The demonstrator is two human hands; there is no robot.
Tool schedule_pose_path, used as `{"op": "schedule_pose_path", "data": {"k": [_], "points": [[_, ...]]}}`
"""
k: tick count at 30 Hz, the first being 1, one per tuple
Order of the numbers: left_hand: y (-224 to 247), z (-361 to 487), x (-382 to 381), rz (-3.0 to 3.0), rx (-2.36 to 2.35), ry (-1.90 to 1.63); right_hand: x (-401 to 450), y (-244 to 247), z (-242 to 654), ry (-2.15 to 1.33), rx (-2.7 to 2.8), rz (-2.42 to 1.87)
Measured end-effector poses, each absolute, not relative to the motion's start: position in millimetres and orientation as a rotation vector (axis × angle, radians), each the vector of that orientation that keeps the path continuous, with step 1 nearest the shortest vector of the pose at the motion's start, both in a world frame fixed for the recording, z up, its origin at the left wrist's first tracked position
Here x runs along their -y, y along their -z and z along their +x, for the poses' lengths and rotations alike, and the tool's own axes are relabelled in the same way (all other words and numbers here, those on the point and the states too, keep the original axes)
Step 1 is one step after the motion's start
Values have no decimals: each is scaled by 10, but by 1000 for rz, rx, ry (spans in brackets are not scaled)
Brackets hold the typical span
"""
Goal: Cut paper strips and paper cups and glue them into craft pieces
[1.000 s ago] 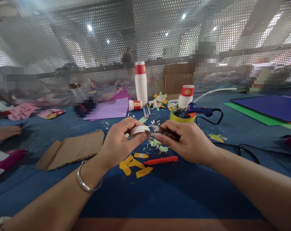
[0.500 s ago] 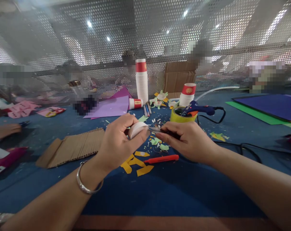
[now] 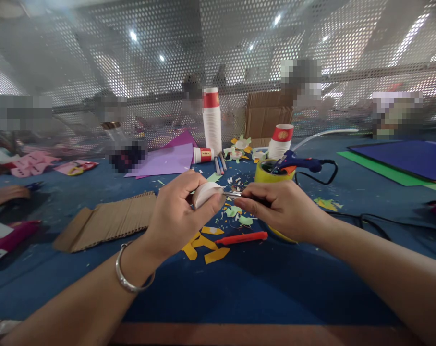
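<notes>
Closed around a small white paper cup piece (image 3: pixel 204 193), my left hand (image 3: pixel 182 206) has its thumb along the near side and wears a silver bangle. My right hand (image 3: pixel 281 206) grips a pair of scissors (image 3: pixel 232 194); only the narrow metal blades show clearly, with the handles mostly hidden by my fingers. The blade tips meet the right edge of the white piece. Below the hands lie a red pen (image 3: pixel 243 238) and yellow paper pieces (image 3: pixel 216 255). Pale green scraps (image 3: pixel 233 211) and tiny white bits are scattered beneath the scissors.
Behind my right hand, a blue glue gun (image 3: pixel 300 163) rests on a yellow tape roll (image 3: pixel 263 175), its cord trailing right. Stacked paper cups (image 3: pixel 212 129) stand at the back. Corrugated cardboard (image 3: pixel 113 218) lies left; another person's hand (image 3: pixel 9 194) is at the far left.
The scissor blades have come together and look narrower. My right thumb has moved closer to its index finger. My left hand and the white piece stay nearly in place.
</notes>
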State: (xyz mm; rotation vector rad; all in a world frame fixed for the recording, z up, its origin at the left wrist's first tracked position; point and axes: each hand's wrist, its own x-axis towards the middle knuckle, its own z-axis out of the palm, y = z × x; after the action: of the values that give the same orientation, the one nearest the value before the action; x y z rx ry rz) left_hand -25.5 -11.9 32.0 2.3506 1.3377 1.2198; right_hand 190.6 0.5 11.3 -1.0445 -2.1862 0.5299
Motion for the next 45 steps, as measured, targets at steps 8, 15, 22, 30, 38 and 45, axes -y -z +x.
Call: {"op": "schedule_pose_path", "data": {"k": [8, 15, 22, 30, 38, 45], "points": [[-335, -249, 108, 2189, -1302, -1196, 0, -131, 1922, -494, 2203, -1029], [-287, -261, -13, 1806, -1113, -1065, -41, -97, 1929, -498, 2197, -1047], [-200, -255, -34, 1534, -1000, -1055, -18, -91, 1934, -468, 2185, -1031], [-212, -198, 20, 1275, -927, -1066, 1, -88, 1938, -369, 2170, -1033], [-234, -136, 56, 1162, -850, -1062, 22, -96, 1933, -308, 2178, -1006], [-232, -139, 80, 1213, -867, -1083, 28, -110, 1954, -313, 2204, -966]]}}
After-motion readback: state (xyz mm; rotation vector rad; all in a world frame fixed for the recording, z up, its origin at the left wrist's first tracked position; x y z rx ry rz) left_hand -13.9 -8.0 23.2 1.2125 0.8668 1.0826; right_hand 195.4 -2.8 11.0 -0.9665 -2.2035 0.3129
